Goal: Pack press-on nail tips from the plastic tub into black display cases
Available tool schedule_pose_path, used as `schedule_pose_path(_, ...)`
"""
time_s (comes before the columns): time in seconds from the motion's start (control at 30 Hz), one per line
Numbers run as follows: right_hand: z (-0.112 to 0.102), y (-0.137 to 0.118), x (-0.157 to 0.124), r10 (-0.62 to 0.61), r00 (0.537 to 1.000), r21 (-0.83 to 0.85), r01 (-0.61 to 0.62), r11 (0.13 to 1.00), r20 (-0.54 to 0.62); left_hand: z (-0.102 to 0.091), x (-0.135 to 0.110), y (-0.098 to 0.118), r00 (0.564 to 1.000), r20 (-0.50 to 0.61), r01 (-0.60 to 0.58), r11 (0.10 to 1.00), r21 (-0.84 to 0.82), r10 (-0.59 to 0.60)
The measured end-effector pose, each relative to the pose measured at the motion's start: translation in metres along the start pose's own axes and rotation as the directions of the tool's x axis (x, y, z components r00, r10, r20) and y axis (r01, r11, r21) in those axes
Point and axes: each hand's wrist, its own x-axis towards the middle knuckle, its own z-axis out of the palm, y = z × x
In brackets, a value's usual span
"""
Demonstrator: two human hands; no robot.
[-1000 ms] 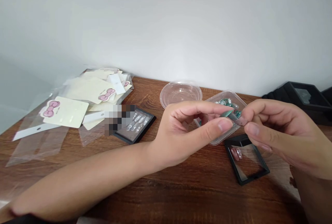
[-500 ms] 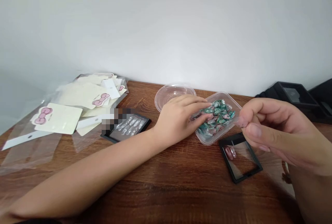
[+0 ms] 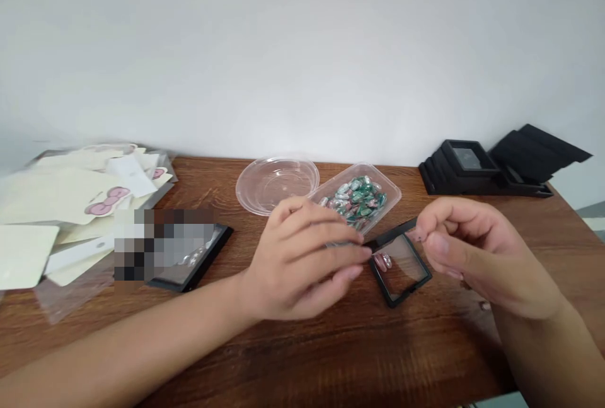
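Note:
My left hand [image 3: 307, 263] reaches over the near side of a clear plastic tub [image 3: 385, 181], fingers stretched out. Its fingertips are at the upper left corner of a small black frame with a clear window [image 3: 411, 287]; I cannot tell whether they touch it. Inside the window lie two press-on nails [image 3: 382, 262], one dark pink, one silvery. My right hand [image 3: 477, 256] is raised at the frame's right, thumb and forefinger pinched on a small, pale translucent press-on nail [image 3: 413, 235]. Many green, pink and clear nails [image 3: 363, 197] fill the tub.
A round clear lid [image 3: 278, 184] lies left of the tub. Another black case [image 3: 212, 256], partly blurred out, is further left, beside cream cards with pink bows in clear bags [image 3: 85, 187]. Black frames [image 3: 466, 162] are stacked at the back right against the wall.
My left hand has come out of the tub of nails and moved toward the black frame. My right hand keeps its pinch. The view has turned to the right.

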Motion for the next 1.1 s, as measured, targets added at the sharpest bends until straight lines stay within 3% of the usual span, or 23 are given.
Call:
schedule_pose_path(0.1, -0.010, 0.021, -0.029, -0.070, 0.989, -0.241, 0.037, 0.970, -0.132, 0.018, -0.016, 0.014, 0.977, 0.116, -0.164, 0.979, -0.121, 0.178)
schedule_pose_path(0.17, -0.017, 0.040, -0.041, -0.050, 0.983, -0.333, -0.011, 0.943, -0.174, 0.028, -0.024, 0.021, 0.929, 0.232, -0.238, 0.944, -0.229, 0.290)
schedule_pose_path(0.27, -0.027, 0.066, -0.045, 0.025, 0.967, -0.392, -0.126, 0.911, -0.253, 0.035, -0.029, 0.022, 0.879, 0.304, -0.306, 0.923, -0.233, 0.368)
schedule_pose_path(0.4, -0.035, 0.084, -0.034, 0.142, 0.936, -0.395, -0.269, 0.878, -0.322, 0.040, -0.031, 0.013, 0.840, 0.396, -0.329, 0.929, -0.172, 0.371)
schedule_pose_path(0.53, -0.032, 0.089, -0.028, 0.151, 0.932, -0.471, -0.301, 0.829, -0.330, 0.045, -0.035, 0.006, 0.824, 0.440, -0.312, 0.934, -0.174, 0.357)
schedule_pose_path(0.7, -0.020, 0.094, -0.031, 0.183, 0.925, -0.610, -0.358, 0.707, -0.332, 0.047, -0.039, 0.005, 0.798, 0.490, -0.307, 0.936, -0.170, 0.350)
schedule_pose_path(0.87, -0.015, 0.095, -0.032, 0.129, 0.911, -0.706, -0.388, 0.592, -0.393, 0.047, -0.039, 0.005, 0.795, 0.502, -0.281, 0.940, -0.192, 0.340)
schedule_pose_path(1.1, -0.010, 0.093, -0.032, 0.044, 0.921, -0.809, -0.363, 0.461, -0.388, 0.046, -0.037, 0.005, 0.812, 0.489, -0.231, 0.945, -0.233, 0.319)
